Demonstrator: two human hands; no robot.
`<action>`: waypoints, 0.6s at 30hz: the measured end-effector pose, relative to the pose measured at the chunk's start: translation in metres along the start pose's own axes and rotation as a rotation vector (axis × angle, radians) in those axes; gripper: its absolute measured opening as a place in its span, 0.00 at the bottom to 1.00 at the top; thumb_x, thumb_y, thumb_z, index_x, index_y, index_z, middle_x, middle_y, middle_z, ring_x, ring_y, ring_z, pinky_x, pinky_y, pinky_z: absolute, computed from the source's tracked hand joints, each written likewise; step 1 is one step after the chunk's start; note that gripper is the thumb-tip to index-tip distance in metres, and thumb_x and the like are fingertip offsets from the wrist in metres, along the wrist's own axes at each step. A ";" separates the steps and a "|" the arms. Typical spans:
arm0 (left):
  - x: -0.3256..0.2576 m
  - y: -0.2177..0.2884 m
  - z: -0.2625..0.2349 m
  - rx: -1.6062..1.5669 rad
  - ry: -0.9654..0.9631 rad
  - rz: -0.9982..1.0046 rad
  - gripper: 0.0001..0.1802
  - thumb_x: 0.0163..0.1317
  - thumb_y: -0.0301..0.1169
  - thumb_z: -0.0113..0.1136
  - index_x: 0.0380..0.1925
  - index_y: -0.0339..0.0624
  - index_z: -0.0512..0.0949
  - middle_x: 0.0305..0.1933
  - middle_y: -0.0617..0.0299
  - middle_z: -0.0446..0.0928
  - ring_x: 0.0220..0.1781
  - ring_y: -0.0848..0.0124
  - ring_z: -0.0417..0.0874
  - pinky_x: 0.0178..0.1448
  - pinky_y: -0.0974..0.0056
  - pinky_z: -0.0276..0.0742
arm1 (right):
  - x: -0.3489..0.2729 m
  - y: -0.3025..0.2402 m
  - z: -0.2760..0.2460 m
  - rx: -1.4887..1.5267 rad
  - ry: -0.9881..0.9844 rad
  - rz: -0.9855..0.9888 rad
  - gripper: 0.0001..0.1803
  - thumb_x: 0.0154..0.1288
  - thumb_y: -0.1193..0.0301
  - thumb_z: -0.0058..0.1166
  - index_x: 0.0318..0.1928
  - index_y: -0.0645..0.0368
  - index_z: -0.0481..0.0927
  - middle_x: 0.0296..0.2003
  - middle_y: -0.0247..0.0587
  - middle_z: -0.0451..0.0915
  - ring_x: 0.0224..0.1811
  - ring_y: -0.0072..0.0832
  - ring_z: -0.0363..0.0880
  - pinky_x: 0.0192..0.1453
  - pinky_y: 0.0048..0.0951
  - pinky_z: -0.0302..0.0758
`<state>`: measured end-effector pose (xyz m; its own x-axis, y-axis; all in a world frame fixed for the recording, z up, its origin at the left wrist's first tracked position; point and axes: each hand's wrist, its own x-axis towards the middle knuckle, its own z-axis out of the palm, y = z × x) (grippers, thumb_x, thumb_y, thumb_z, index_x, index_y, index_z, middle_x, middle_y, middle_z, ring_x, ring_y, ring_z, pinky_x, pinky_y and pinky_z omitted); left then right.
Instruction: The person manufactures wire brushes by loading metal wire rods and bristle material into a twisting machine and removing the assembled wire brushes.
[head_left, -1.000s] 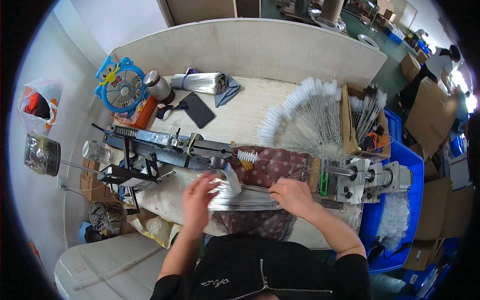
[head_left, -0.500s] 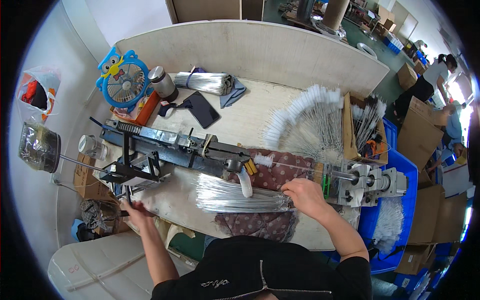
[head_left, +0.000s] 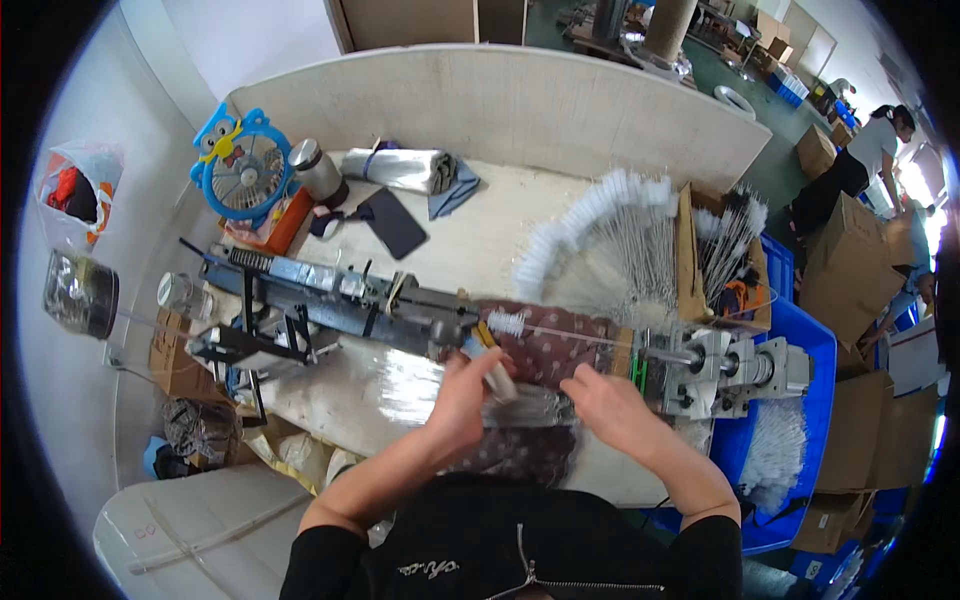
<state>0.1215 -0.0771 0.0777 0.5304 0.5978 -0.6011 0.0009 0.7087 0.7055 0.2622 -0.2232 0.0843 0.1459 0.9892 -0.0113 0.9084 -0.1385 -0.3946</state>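
Observation:
My left hand [head_left: 458,402], blurred, is at the white handle [head_left: 502,382] on the bench machine [head_left: 350,290]; its fingers are curled near the handle's top, but their grip is unclear. My right hand [head_left: 608,402] is closed in a pinch near the right ends of a bundle of silvery wires [head_left: 410,385]; what lies between its fingertips is hidden. Above both hands, a twisted wire with a white bristle brush head [head_left: 508,322] stretches from the machine toward the spindle unit [head_left: 715,365]. Beneath lies a brown dotted cloth [head_left: 560,355].
White-bristled wire brushes [head_left: 640,240] fan out at the back right, beside a cardboard box [head_left: 690,270] of brushes. A phone [head_left: 397,222], a steel flask [head_left: 318,172] and a blue fan [head_left: 245,170] stand farther left. A blue crate [head_left: 818,420] is at right; a co-worker [head_left: 870,160] bends beyond.
My left hand has left the black lever at the left and come across to the white handle, which has swung slightly right. My right hand has stayed near the wire ends.

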 end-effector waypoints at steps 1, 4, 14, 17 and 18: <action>-0.012 0.012 0.010 -0.156 -0.081 -0.123 0.11 0.65 0.35 0.51 0.39 0.39 0.69 0.33 0.59 0.74 0.34 0.68 0.75 0.39 0.63 0.70 | 0.001 -0.002 0.000 -0.041 -0.049 0.029 0.08 0.52 0.79 0.53 0.35 0.62 0.73 0.33 0.48 0.71 0.31 0.44 0.79 0.34 0.38 0.77; -0.034 0.069 -0.016 -0.916 -0.502 -0.402 0.22 0.69 0.50 0.42 0.39 0.41 0.71 0.19 0.70 0.64 0.15 0.75 0.61 0.27 0.66 0.63 | -0.008 -0.017 -0.004 -0.128 -0.124 0.130 0.09 0.49 0.81 0.52 0.34 0.63 0.71 0.36 0.48 0.70 0.32 0.42 0.79 0.33 0.36 0.78; -0.017 0.019 0.006 0.676 -0.796 0.394 0.13 0.64 0.35 0.55 0.42 0.38 0.76 0.35 0.54 0.79 0.26 0.63 0.81 0.29 0.64 0.75 | -0.015 0.028 -0.101 -0.276 0.482 0.279 0.15 0.52 0.83 0.49 0.43 0.62 0.75 0.32 0.46 0.76 0.35 0.41 0.78 0.37 0.37 0.75; 0.037 -0.018 0.069 1.161 -0.500 1.213 0.09 0.56 0.32 0.59 0.36 0.43 0.76 0.34 0.58 0.77 0.27 0.62 0.80 0.31 0.61 0.73 | -0.003 0.038 -0.083 0.013 0.418 0.248 0.12 0.56 0.82 0.50 0.42 0.63 0.77 0.33 0.49 0.79 0.34 0.43 0.79 0.38 0.37 0.76; 0.055 -0.026 0.079 1.297 -0.485 1.341 0.08 0.53 0.31 0.59 0.34 0.45 0.76 0.32 0.60 0.77 0.27 0.62 0.79 0.32 0.59 0.72 | 0.001 0.036 -0.080 0.000 0.423 0.244 0.12 0.56 0.82 0.50 0.42 0.63 0.77 0.33 0.49 0.79 0.34 0.43 0.79 0.38 0.37 0.76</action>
<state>0.2176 -0.0922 0.0556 0.8744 0.1311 0.4671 -0.1330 -0.8611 0.4907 0.3261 -0.2307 0.1436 0.5011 0.8220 0.2705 0.8277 -0.3640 -0.4270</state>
